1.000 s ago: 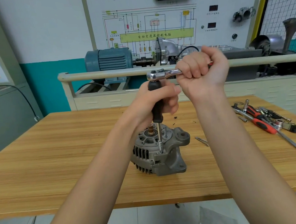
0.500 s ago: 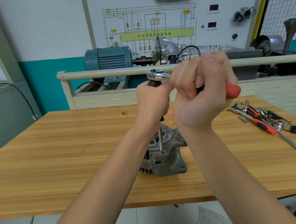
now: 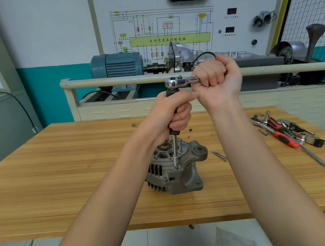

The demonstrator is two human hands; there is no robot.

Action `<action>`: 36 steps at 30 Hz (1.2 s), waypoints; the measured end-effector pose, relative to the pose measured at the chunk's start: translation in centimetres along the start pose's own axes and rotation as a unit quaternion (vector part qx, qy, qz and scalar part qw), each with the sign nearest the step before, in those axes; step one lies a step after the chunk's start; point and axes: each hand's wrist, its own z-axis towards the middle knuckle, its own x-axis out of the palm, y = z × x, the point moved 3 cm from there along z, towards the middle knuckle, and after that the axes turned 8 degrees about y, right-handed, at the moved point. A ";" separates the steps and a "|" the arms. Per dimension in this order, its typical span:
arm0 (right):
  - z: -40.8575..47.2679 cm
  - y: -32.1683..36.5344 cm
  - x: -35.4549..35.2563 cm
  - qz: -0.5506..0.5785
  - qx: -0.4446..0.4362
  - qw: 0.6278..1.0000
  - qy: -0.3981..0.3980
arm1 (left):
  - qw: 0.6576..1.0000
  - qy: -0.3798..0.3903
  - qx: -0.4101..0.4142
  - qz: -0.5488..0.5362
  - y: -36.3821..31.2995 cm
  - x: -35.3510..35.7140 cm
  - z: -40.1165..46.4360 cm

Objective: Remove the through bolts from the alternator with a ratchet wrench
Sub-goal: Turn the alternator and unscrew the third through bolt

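Both hands are gripping one tool: the right hand (image 3: 216,81) is fisting around the ratchet wrench (image 3: 181,80) handle, the left hand (image 3: 173,114) is wrapping the single black extension bar (image 3: 174,135) beneath it. One alternator (image 3: 177,166) is sitting on the wooden table (image 3: 62,173) directly below, the socket standing upright on its housing. Two loose bolts (image 3: 219,155) are lying just right of it.

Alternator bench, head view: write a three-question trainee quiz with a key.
1. True or false: the alternator lies beside the table.
2. Which hand holds the ratchet handle? A left B right
3. Fill in: the left hand grips the black ____ standing on the alternator.

Key: 1 false, it stands on the table. 2 B, the right hand. 3 extension.
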 end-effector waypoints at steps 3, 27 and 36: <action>-1.3 0.0 1.0 -0.051 -0.069 0.996 0.038 | 0.998 -0.060 0.018 0.009 0.0 0.0 0.0; 0.2 0.2 -0.3 0.005 0.008 1.000 0.004 | 0.997 0.075 0.010 0.020 -0.9 0.3 0.1; -4.1 -1.2 2.8 -0.226 -0.194 0.945 0.131 | 0.973 -0.227 0.036 0.037 -0.4 0.5 0.2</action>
